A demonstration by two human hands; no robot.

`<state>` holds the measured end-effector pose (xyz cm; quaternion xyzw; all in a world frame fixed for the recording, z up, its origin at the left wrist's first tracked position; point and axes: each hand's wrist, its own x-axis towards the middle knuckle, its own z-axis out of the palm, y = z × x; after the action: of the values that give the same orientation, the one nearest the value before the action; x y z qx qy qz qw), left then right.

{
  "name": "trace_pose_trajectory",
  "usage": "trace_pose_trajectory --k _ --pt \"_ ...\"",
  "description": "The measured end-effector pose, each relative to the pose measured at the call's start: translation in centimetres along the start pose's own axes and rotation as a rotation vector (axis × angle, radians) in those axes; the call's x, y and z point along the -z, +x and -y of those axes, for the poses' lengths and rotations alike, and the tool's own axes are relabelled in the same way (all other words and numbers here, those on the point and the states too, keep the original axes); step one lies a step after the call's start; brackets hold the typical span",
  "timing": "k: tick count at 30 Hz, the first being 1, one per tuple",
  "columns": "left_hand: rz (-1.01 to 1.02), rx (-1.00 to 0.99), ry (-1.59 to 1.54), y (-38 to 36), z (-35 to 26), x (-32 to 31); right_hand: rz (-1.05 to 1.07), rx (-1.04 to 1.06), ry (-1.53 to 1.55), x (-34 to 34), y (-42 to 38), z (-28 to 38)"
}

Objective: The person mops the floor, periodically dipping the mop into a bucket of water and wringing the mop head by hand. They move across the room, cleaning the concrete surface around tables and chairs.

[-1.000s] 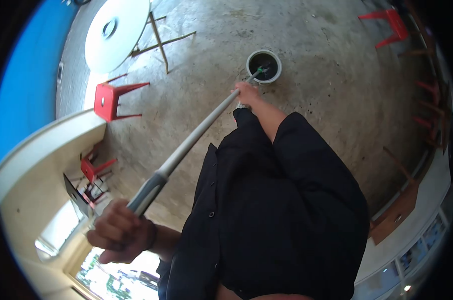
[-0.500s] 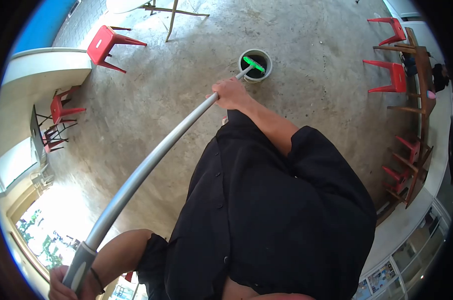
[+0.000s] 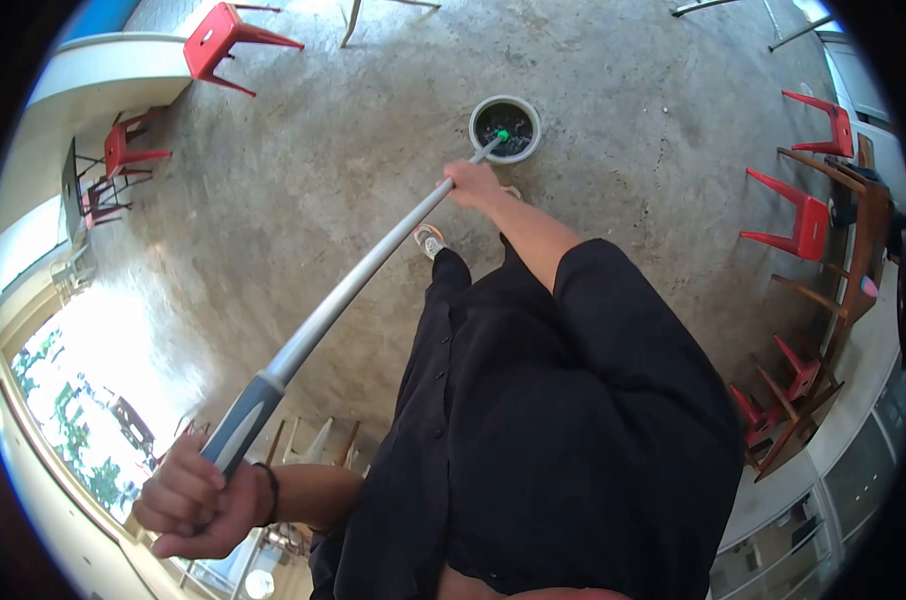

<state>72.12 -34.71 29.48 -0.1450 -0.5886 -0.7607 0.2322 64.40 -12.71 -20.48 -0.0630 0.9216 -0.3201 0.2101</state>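
Observation:
A long grey pole with a thick grey grip slants from lower left up to a round bucket. My left hand, a dark band on its wrist, is closed around the grip at the near end. Farther along, my right hand is wrapped round the shaft close to the bucket. Only a small green piece of the pole's head shows in the bucket, amid dark water with froth or ripples. The rest of the head is hidden there, so its exact kind cannot be told.
Red stools stand at the left, and more red stools at the right beside a wooden table. My shoe is on the concrete floor just short of the bucket. Table legs show at the top.
The green head, seen as a bar in the bucket before, has gone down into the water. My left hand has risen and moved right with the grip. The view has shifted.

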Motion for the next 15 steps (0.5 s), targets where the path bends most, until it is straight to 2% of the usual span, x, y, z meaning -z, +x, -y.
trace_pose_trajectory --k 4,7,10,13,15 --pt "0.035 0.040 0.125 -2.9 2.0 -4.0 0.022 -0.035 0.001 0.2 -0.1 -3.2" --pt "-0.023 0.036 0.218 -3.7 0.3 -3.9 0.193 0.060 -0.110 1.5 0.0 -2.9" --pt "-0.028 -0.025 0.168 -4.0 -4.8 -1.5 0.190 0.190 -0.072 2.2 -1.7 -1.1" --pt "0.060 -0.105 0.185 -4.7 -12.9 1.8 -0.072 0.376 0.086 2.8 -5.3 0.8" --pt "0.020 -0.133 0.112 -6.0 -18.7 3.1 -0.138 0.366 0.080 2.4 -6.6 1.5"
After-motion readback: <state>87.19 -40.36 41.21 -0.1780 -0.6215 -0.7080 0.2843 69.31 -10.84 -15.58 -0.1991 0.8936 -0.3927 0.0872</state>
